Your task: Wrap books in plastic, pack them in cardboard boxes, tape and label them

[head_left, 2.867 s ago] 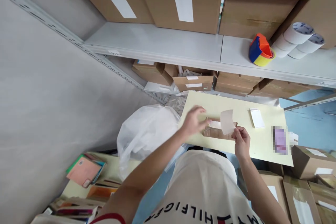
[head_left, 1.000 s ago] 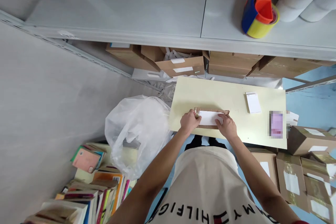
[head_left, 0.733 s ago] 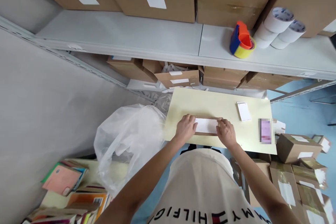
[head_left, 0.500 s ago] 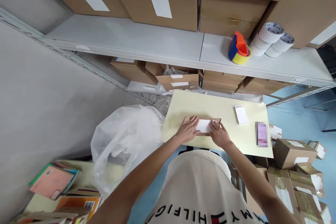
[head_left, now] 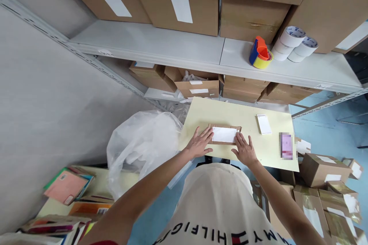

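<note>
A flat brown cardboard parcel (head_left: pixel 225 128) lies on the pale yellow table (head_left: pixel 227 113), with a white label (head_left: pixel 223 134) stuck across its top. My left hand (head_left: pixel 198 143) rests flat on the table, fingers spread, its tips touching the parcel's left end. My right hand (head_left: pixel 244 149) lies flat at the parcel's right front corner, fingers apart, touching its edge. Neither hand holds anything.
A small white pad (head_left: pixel 263 124) and a pink item (head_left: pixel 286 145) lie at the table's right. A tape dispenser (head_left: pixel 260 53) and white tape rolls (head_left: pixel 294 42) sit on the grey shelf. A clear plastic bag (head_left: pixel 140 143) stands left; books (head_left: pixel 67 185) lower left; taped cartons (head_left: pixel 324 162) right.
A white label held up in my right hand 2.9 s ago now lies stuck on the parcel. Both hands pressed it, then slid outward off it to the parcel's ends.
</note>
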Motion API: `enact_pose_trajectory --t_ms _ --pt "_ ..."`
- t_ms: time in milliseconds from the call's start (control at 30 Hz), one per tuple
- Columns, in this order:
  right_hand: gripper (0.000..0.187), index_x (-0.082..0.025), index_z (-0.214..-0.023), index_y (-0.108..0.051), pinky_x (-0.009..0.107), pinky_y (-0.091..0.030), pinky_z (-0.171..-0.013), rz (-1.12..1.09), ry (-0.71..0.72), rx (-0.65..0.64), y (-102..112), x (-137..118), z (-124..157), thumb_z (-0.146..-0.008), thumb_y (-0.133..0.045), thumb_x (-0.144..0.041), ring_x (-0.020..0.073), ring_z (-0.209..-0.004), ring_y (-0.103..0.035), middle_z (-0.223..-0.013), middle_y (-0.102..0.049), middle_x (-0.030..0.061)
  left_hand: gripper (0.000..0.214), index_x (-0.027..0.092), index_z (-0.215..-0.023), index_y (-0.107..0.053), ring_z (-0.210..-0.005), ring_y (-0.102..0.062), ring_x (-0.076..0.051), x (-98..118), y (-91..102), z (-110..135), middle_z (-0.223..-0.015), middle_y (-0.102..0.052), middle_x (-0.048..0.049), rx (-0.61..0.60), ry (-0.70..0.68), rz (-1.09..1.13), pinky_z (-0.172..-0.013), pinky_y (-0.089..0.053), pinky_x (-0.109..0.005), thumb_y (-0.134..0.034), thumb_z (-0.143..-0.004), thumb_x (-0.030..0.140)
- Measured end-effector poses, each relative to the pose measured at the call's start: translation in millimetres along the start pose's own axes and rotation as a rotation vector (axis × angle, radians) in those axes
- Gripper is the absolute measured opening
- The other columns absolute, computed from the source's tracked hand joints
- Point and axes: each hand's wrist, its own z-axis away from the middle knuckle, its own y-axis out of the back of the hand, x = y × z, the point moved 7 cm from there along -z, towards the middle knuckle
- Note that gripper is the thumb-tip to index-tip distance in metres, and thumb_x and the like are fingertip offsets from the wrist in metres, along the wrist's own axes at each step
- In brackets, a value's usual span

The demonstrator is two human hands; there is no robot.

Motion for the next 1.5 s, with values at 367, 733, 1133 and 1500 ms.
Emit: enact_pose_trajectory --t_ms 367,733,1133,1500 --pt "0.061 -0.017 -0.151 -0.032 0.066 -0.021 -0.111 -0.082 -0.092 0.025 -8.0 6.3 -20.2 -0.098 -0.036 -0.045 0.0369 -0.147 -0.022 -0.159 -0.024 0.0181 0.067 0.022 -0.152 -0.029 -0.15 -0.009 -0.035 -11.5 -5.1 -22.7 -0.161 -0.019 -0.0125 0.04 0.38 0.153 -0.115 -0.006 -0.065 -0.046 -0.092 0.045" --pt "0.051 -0.018 -0.14 -0.049 0.049 -0.042 -0.105 -0.39 -0.344 0.113 -39.2 -7.5 12.8 -0.097 -0.042 -0.042 0.0325 -0.145 -0.029 -0.161 -0.019 0.0185 0.058 0.016 -0.14 -0.037 -0.12 -0.06 -0.027 -25.5 -36.2 -25.0 -0.13 -0.062 -0.0176 0.132 0.527 0.768 -0.1 -0.046 -0.039 -0.056 -0.087 0.029" --pt "0.055 -0.017 -0.122 -0.054 0.037 -0.054 -0.081 -0.901 -1.144 0.509 -33.3 2.5 59.5 -0.077 -0.061 -0.047 0.0276 -0.099 -0.066 -0.116 -0.067 0.0143 0.041 0.02 -0.11 -0.051 -0.105 -0.066 -0.025 -9.4 -19.2 -12.2 -0.115 -0.069 -0.0117 0.105 0.637 0.803 -0.084 -0.047 -0.031 -0.069 -0.078 0.04" --pt "0.06 -0.018 -0.121 -0.06 0.032 -0.055 -0.066 -1.062 -1.262 0.876 -15.2 -9.6 200.8 -0.078 -0.057 -0.059 0.0238 -0.088 -0.066 -0.112 -0.066 0.0114 0.036 0.019 -0.109 -0.055 -0.102 -0.065 -0.023 81.6 -31.3 -36.5 -0.112 -0.068 -0.0089 0.02 0.279 0.956 -0.089 -0.047 -0.033 -0.064 -0.08 0.039"
